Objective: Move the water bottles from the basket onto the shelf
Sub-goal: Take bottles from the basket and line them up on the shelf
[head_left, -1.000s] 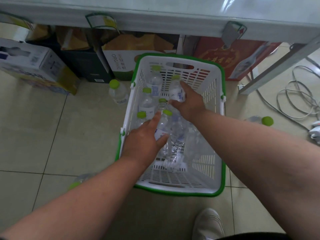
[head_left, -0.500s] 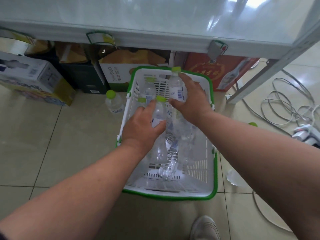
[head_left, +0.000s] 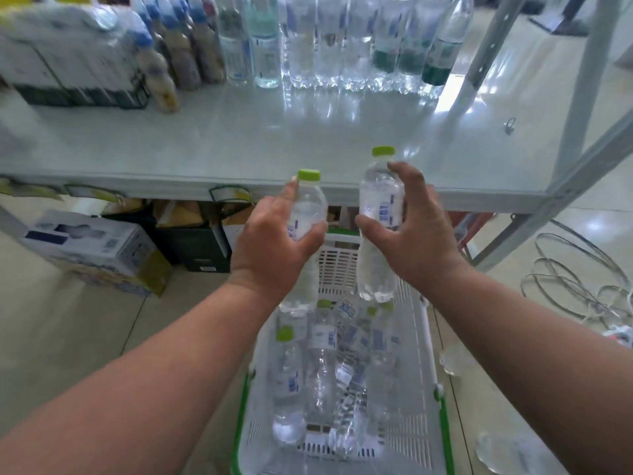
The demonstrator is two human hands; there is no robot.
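Note:
My left hand [head_left: 274,241] grips a clear water bottle [head_left: 306,200] with a green cap, held upright. A second green-capped water bottle [head_left: 378,190] stands upright in my right hand [head_left: 411,234]. Both bottles hang above the far end of the white basket with green rim [head_left: 424,433], just in front of the pale shelf [head_left: 239,145] edge. Several more water bottles [head_left: 322,368] lie in the basket on the floor.
At the back of the shelf stand rows of clear bottles [head_left: 329,46] and blue-capped drinks [head_left: 164,46]. Boxes [head_left: 92,248] sit under the shelf at left. A metal shelf post [head_left: 582,80] rises at right, with coiled cables [head_left: 575,275] on the floor.
Both hands have lifted their bottles out of the basket and up to the shelf edge. The view has tilted up, so the shelf top with its bottles now shows.

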